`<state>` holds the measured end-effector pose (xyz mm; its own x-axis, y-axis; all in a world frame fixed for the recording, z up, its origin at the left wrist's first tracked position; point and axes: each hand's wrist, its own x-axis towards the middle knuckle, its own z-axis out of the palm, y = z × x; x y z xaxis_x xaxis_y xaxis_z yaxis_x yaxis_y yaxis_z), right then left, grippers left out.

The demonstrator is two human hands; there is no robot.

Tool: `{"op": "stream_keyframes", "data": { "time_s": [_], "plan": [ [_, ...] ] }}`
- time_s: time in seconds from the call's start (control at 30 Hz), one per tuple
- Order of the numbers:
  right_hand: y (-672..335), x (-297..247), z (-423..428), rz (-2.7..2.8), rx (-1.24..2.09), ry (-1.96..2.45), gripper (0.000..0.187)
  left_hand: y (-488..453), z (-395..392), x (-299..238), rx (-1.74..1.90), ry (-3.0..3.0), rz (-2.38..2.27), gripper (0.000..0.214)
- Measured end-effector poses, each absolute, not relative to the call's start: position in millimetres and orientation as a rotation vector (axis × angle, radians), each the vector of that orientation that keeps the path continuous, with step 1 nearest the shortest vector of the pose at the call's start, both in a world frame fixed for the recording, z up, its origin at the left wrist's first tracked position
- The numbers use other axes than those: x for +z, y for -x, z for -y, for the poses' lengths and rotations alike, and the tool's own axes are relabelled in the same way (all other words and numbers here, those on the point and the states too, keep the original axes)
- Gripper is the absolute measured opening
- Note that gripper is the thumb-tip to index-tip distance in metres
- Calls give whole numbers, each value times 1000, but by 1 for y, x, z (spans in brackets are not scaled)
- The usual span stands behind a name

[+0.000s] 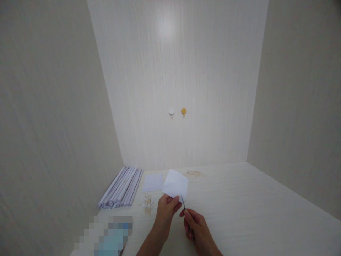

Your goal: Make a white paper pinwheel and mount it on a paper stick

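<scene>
Your left hand point(165, 209) pinches a white, roughly square sheet of paper point(175, 183) by its near edge, thumb on top and fingers curled beneath. Your right hand point(195, 224), just beside it, closes around a slim, dark grey tool with a narrow, pointed metal end point(183, 202); its tip meets the sheet near the lower right edge in this view, and your fingers hide most of its handle. The sheet sits askew in front of you, a tiny dark mark near its middle.

Beyond your left hand, a flat white square of paper point(152, 182) lies on the pale, wood-grained worktop point(245, 202). Nearer you is a small loose cluster of white and tan pieces point(147, 201), too small to identify. Farther left, a bundle of long, rolled white paper tubes point(121, 187) lies side by side. Tan fragments point(194, 173) are scattered behind the sheet, close to the pale, streaked back wall point(181, 64), where a round white hook point(171, 112) hangs left of a round gold-coloured one point(183, 111). At lower left, a pixelated patch with light blue point(110, 238) obscures what lies there.
</scene>
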<state>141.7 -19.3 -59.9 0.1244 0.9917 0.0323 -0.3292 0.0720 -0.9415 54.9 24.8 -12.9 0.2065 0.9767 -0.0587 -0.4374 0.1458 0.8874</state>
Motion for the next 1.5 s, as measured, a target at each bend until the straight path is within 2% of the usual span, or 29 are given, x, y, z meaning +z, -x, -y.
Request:
{"op": "stream_keyframes", "data": {
  "time_s": [0.53, 0.67, 0.83, 1.23, 1.5],
  "plan": [
    [-142, -60, 18, 939, 1233, 980, 34, -52, -30, -9, 1189, -768, -812, 22],
    [-142, -58, 20, 933, 1243, 993, 35, -51, -31, -12, 1246, -867, -869, 27],
    [-141, -54, 22, 898, 1244, 971, 35, -50, -34, -14, 1287, -959, -895, 22],
    [-140, -55, 21, 761, 1363, 821, 33, -52, -30, -12, 1253, -977, -897, 17],
    [-139, -52, 20, 704, 1370, 815, 35, -52, -29, -15, 1181, -1011, -828, 22]
  ]
}}
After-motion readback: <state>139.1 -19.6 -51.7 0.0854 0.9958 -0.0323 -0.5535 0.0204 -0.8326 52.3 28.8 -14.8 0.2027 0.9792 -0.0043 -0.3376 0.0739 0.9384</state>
